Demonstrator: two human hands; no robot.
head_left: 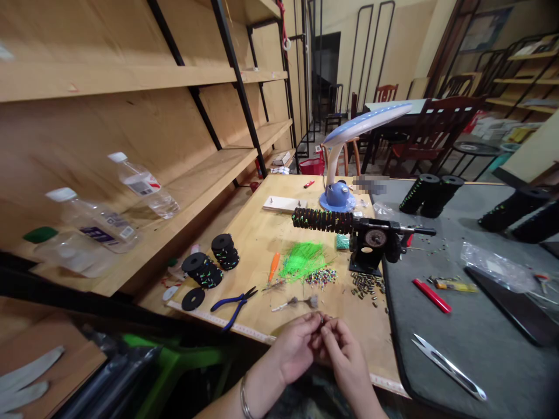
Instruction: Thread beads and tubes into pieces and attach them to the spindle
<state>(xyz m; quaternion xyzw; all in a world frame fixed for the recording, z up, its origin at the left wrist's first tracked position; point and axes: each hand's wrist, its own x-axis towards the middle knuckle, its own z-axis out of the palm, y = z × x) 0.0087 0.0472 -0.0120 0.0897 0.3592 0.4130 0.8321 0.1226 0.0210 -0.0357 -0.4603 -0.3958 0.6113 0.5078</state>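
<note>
Two bare hands meet over the near edge of a wooden table (251, 224), which holds a loose pile of bright green strands (305, 259). The left hand (300, 342), with a metal bracelet (245, 399) on its wrist, and the right hand (344, 344) are fingertip to fingertip, on the near side of the green pile. Each grip is pinched closed on one tiny dark piece (322, 319), too small and covered to make out.

Between the hands and the green pile lie two grey, feathery tufts (303, 302). Touching the pile's near right edge are scattered colourful beads (322, 278); farther right lie small metal tubes (367, 285). Just left of the pile is an orange-handled tool (273, 266); farther left and nearer, blue-handled pliers (236, 299) lie spread open. Black foam discs (202, 269) are stacked well left of the pile. To its right stands a black machine (367, 247) carrying a row of wound discs (323, 221), and behind the pile is a blue and white lamp (338, 196).
</note>
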